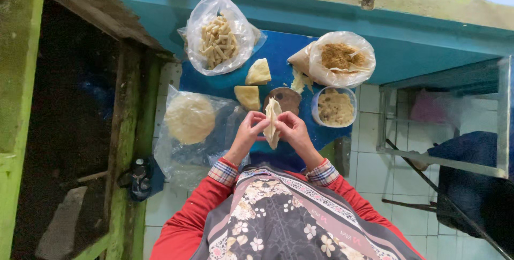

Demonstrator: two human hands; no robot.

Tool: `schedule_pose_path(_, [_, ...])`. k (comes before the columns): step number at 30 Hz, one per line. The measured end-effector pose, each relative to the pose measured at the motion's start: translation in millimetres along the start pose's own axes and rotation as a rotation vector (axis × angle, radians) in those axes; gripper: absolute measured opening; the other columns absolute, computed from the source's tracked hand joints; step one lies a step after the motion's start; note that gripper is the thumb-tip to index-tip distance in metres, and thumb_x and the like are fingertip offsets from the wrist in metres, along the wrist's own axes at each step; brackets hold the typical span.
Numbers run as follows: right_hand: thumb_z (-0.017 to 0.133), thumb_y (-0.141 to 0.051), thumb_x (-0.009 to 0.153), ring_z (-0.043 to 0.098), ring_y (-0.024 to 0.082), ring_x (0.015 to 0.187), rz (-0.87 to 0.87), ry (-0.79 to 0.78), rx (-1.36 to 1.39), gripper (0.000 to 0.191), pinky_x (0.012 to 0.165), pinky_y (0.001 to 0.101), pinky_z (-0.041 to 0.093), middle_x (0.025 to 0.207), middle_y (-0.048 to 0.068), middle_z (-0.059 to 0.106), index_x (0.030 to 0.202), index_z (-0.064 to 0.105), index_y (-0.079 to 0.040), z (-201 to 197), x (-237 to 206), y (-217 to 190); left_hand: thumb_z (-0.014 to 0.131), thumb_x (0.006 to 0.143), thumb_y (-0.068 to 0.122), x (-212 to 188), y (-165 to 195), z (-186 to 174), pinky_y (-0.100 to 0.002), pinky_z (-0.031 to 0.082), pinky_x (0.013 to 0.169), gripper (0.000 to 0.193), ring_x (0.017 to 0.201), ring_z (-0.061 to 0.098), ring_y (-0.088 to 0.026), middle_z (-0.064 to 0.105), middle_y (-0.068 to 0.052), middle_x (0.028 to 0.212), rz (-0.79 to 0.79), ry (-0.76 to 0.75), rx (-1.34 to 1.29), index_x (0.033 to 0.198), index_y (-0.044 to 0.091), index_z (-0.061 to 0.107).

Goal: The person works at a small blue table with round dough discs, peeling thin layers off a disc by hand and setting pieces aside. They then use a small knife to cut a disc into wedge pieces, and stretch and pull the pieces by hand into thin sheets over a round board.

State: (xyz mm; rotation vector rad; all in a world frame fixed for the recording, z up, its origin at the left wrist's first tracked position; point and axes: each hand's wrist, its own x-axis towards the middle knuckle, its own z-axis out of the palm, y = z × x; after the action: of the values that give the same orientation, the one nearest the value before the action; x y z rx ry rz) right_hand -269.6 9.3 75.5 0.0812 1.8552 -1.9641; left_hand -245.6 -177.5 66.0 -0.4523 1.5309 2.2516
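Both my hands hold one pale folded dough wrapper (272, 121) upright over the blue tabletop (278, 51). My left hand (247, 131) pinches its left edge and my right hand (292, 130) pinches its right edge. Two folded pastries lie just beyond, one (259, 72) farther and one (248, 97) nearer. A small brown round dish (286, 98) sits behind the wrapper. A stack of round wrappers (189, 117) rests in a clear bag to the left.
A clear bag of pale rolled sticks (218, 40) lies at the far left of the table. A bag of brown filling (342, 56) and a tub of pale filling (335, 107) stand on the right. A metal frame (444, 158) and tiled floor are at the right.
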Motion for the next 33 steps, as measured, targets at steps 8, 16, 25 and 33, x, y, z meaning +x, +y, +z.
schedule_pose_path(8, [0.065,-0.021,0.096,0.065,0.006,0.073,0.117,0.045,0.108,0.012,0.060,0.0239,0.054,0.086,-0.002,0.068,0.102,0.064,-0.010,-1,-11,3,0.072,0.093,0.022,2,-7,11,-0.029,0.060,0.061,0.023,0.080,0.069,-0.009,0.072,-0.003,0.095,0.103,0.079,0.198,0.109,0.006,0.066])
schedule_pose_path(16, [0.067,-0.022,0.100,0.064,0.007,0.069,-0.001,0.149,-0.179,0.017,0.053,0.0233,0.055,0.082,0.003,0.068,0.097,0.064,-0.005,-13,-14,11,0.071,0.095,0.015,2,-18,8,-0.027,0.057,0.064,0.017,0.079,0.067,-0.008,0.072,-0.001,0.090,0.140,0.038,0.079,0.106,0.001,0.069])
schedule_pose_path(25, [0.068,-0.026,0.099,0.067,0.013,0.080,-0.183,0.336,-0.487,0.028,0.069,0.0324,0.055,0.090,0.007,0.071,0.113,0.061,-0.003,-5,-12,9,0.070,0.096,0.008,-9,-26,17,-0.023,0.054,0.074,0.012,0.085,0.064,-0.005,0.069,0.001,0.094,0.240,-0.031,0.031,0.106,0.001,0.068])
schedule_pose_path(33, [0.069,-0.030,0.098,0.063,0.008,0.074,-0.168,0.551,-0.485,0.022,0.068,0.0293,0.053,0.080,0.006,0.073,0.099,0.071,-0.008,-9,2,-1,0.069,0.098,0.012,-17,-32,2,-0.024,0.054,0.076,0.013,0.086,0.064,-0.006,0.069,0.002,0.096,0.129,-0.043,-0.142,0.108,0.005,0.065])
